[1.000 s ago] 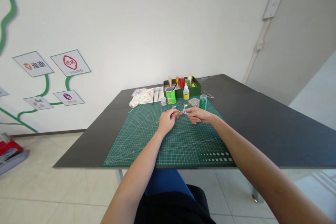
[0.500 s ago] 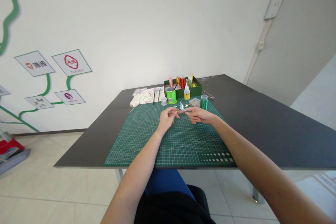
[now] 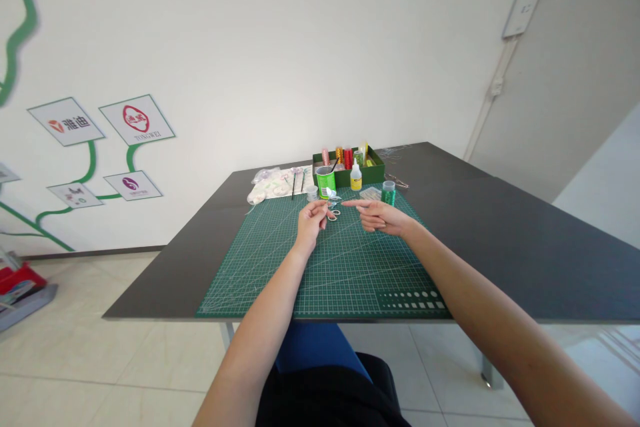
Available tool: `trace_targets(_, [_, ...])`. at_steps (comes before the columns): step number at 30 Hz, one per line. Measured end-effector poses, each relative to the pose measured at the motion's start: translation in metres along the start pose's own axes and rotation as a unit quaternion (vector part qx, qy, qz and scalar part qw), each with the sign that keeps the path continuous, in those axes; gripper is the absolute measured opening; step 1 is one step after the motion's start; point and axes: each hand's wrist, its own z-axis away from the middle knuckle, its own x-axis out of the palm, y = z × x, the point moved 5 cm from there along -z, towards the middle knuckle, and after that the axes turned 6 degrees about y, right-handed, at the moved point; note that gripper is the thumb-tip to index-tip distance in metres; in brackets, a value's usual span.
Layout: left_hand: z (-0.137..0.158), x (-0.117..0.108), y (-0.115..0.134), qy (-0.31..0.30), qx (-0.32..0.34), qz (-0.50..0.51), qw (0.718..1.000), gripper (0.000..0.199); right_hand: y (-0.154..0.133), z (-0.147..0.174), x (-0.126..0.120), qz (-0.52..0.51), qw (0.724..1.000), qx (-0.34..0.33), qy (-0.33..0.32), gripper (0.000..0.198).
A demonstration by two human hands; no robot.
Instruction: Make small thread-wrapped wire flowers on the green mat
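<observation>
My left hand [image 3: 311, 221] is closed in a pinch over the cutting mat. At its fingertips is a small white and pale-blue petal-like piece [image 3: 331, 193], standing up in front of the green can. My right hand [image 3: 381, 217] is just to the right, its index finger stretched toward the piece and its other fingers curled. Whatever those curled fingers hold, if anything, is too small to make out. A pair of scissors [image 3: 334, 215] with pale ring handles lies on the mat between the hands, partly hidden.
On the green cutting mat [image 3: 280, 260] stand a green can [image 3: 326, 179], a glue bottle [image 3: 356, 177], a small white jar [image 3: 312, 193] and a green thread spool [image 3: 388, 193]. Behind are a box [image 3: 345, 179] of coloured spools and a cloth [image 3: 280, 185] with brushes [image 3: 294, 187].
The petal-like piece has moved left and up with my left hand. My right hand's fingertips have come away from it, and the scissors' handles now show between the hands.
</observation>
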Motion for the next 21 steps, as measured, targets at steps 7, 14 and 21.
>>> trace_targets(7, [-0.003, -0.01, 0.005, 0.061, 0.02, 0.045, 0.997, 0.034, 0.006, -0.001, -0.006, 0.066, 0.997, 0.043, 0.016, 0.039])
trace_targets(14, [-0.006, -0.016, 0.004, 0.089, 0.033, 0.008, 0.995, 0.034, 0.008, -0.001, -0.002, 0.132, 0.989, 0.065, -0.011, 0.04])
trace_targets(21, [0.0, -0.018, 0.01, 0.114, 0.148, -0.305, 0.934, 0.012, 0.006, 0.004, 0.014, 0.212, 0.971, 0.073, -0.081, 0.04])
